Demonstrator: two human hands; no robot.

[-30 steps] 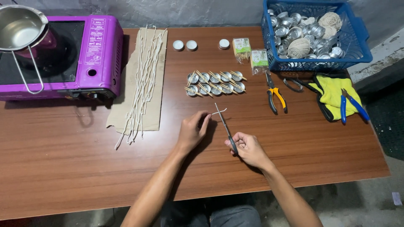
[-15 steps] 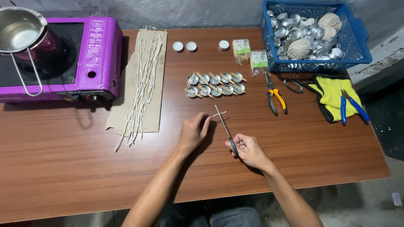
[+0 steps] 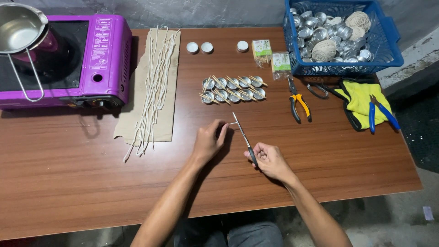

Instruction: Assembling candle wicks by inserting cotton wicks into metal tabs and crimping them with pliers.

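My left hand (image 3: 208, 141) pinches a short white wick piece (image 3: 231, 123) over the wooden table (image 3: 91, 174). My right hand (image 3: 270, 160) grips the dark handles of small scissors (image 3: 243, 137), whose blades reach up to the wick just past my left fingertips. Beyond the hands stand two rows of small metal candle cups (image 3: 234, 89) with wooden sticks laid across them. Long white wicks (image 3: 154, 87) lie on a strip of brown cardboard (image 3: 168, 123) to the left.
A purple portable stove (image 3: 105, 59) with a steel pot (image 3: 18, 27) sits far left. A blue basket (image 3: 388, 50) of metal cups and twine balls stands far right, by yellow-handled pliers (image 3: 298, 103), a yellow glove (image 3: 359, 98), blue cutters (image 3: 382, 114), two toothpick packs (image 3: 270, 55) and three white tealights (image 3: 206, 47).
The free end of the wick beyond the scissor blades, seen before, is gone; only a short stub shows at my left fingertips. Both hands stay nearly in place.
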